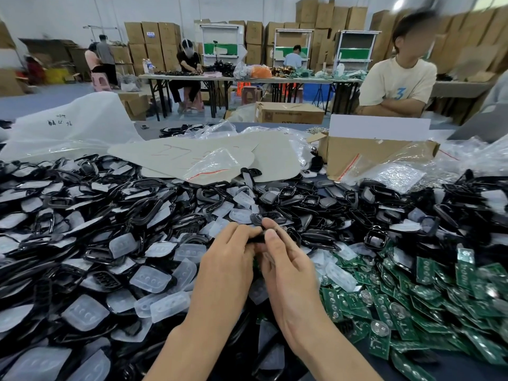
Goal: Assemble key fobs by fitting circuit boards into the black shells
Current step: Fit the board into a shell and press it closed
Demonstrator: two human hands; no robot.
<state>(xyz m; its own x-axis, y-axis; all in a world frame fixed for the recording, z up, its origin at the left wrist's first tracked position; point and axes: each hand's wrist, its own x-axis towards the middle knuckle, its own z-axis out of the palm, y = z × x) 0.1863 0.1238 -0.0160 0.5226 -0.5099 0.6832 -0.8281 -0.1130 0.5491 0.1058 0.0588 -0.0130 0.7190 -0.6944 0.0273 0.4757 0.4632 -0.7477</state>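
Head view, items as I log them from my station:

1. Left hand [228,259]: centre frame, fingers curled forward, their tips gripping a small black shell [257,237].
2. Right hand [286,259]: touching the left, with its thumb laid on the near edge of the same shell and its fingers curled around the far side. Both hands are grasping it.
3. The shell is held just above the heap and between the two sets of fingertips. A sliver of green shows under it between the palms (I cannot tell if that is a board in hand or one lying below).
4. Shell pile [82,188]: loose black frames and backs covering the left and middle of the table [453,367], and reaching the far right.
5. Clear pads [149,279]: translucent button inserts mixed through the shells, thickest to the left of the hands.
6. Boards [412,292]: a pile of green circuit boards with round domes, just right of the right wrist and overlapping the shells at its upper edge.
7. Beige sheets [176,156]: lying flat behind the shells, with a small zip bag on top.
8. Carton [365,155]: open, back right, with plastic bags [395,174] slumped against it.
9. White sack [77,119]: back left.
10. Person in a cream shirt [398,83]: beyond the carton, arms folded.
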